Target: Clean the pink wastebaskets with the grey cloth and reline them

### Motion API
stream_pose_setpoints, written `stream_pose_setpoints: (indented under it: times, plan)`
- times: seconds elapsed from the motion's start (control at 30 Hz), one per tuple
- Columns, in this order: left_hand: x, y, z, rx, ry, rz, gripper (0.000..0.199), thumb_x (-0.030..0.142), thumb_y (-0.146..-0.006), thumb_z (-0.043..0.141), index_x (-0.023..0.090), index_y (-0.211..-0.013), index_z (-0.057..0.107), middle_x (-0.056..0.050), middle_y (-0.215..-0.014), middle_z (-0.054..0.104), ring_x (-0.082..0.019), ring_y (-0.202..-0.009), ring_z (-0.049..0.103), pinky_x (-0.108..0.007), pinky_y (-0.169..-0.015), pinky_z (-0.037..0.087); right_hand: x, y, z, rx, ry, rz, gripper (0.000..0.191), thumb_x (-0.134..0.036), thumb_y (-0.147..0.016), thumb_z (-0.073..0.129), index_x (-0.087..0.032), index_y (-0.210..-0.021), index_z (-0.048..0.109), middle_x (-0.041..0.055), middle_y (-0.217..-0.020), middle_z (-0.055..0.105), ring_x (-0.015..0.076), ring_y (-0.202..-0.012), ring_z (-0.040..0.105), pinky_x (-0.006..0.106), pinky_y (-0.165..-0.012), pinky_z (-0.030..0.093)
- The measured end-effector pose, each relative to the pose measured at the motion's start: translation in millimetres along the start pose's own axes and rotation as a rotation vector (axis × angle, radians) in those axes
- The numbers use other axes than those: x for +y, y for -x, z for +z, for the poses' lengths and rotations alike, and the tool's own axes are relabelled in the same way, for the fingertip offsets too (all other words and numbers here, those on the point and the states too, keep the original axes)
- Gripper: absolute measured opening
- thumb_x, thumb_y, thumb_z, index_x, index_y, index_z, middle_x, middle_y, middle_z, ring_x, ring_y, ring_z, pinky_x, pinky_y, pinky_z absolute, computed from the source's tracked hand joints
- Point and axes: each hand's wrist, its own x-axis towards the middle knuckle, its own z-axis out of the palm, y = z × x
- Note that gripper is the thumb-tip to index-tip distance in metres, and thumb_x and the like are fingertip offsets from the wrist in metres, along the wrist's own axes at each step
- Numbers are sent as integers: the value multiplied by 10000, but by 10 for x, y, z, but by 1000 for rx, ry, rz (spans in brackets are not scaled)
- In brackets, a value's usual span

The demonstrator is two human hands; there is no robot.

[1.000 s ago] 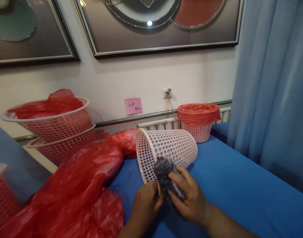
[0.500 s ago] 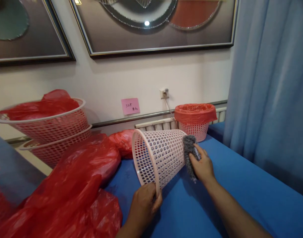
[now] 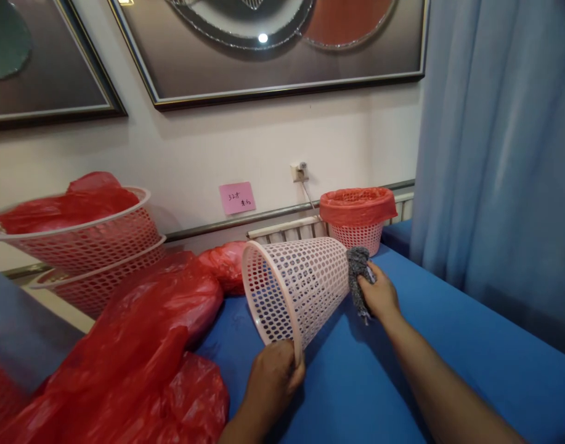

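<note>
A pale pink perforated basket (image 3: 319, 277) is tipped on its side over the blue surface (image 3: 356, 382), its open mouth facing left. My left hand (image 3: 275, 376) is closed round the lower part of its rim. Against the basket's base, at the right end, lies a fuzzy grey cloth (image 3: 360, 280), which my right hand (image 3: 379, 293) grips between thumb and fingers. Part of the cloth hangs below my right hand.
Red plastic bags (image 3: 138, 345) are heaped on the left, beside stacked pink baskets (image 3: 101, 246). Behind stands a basket with a red liner (image 3: 358, 209). A blue curtain (image 3: 490, 154) hangs at right.
The view has shifted slightly. My right hand and the cloth have moved a little to the right at the basket's base. My left hand keeps its hold on the rim.
</note>
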Motion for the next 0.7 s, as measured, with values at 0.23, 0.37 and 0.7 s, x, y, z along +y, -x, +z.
stream_pose_setpoints:
  times: [0.23, 0.37, 0.7]
  plan:
    - [4, 6, -38, -125, 26, -29, 143, 78, -834, 552, 200, -785, 607, -40, -748, 705, -184, -669, 655, -275, -648, 467, -480, 924, -40, -218, -253, -750, 464, -246, -892, 605, -253, -1355, 639, 128, -1381, 605, 256, -1227, 647, 411, -1033, 557]
    - [13, -31, -57, -257, -32, -133, 174, 137, -905, 518, 195, -784, 628, -59, -780, 714, -207, -719, 674, -296, -682, 483, -375, 660, -44, -135, -110, -474, 462, -263, -885, 576, -212, -1336, 662, 158, -1294, 649, 300, -1153, 679, 485, -1009, 567]
    - [119, -109, -182, -477, 157, -348, 130, 199, -828, 658, 171, -948, 701, -100, -968, 763, -274, -874, 704, -350, -786, 518, -490, 706, -199, -21, -294, -679, 467, -243, -896, 616, -242, -1363, 613, 125, -1348, 595, 269, -1237, 629, 442, -1071, 529]
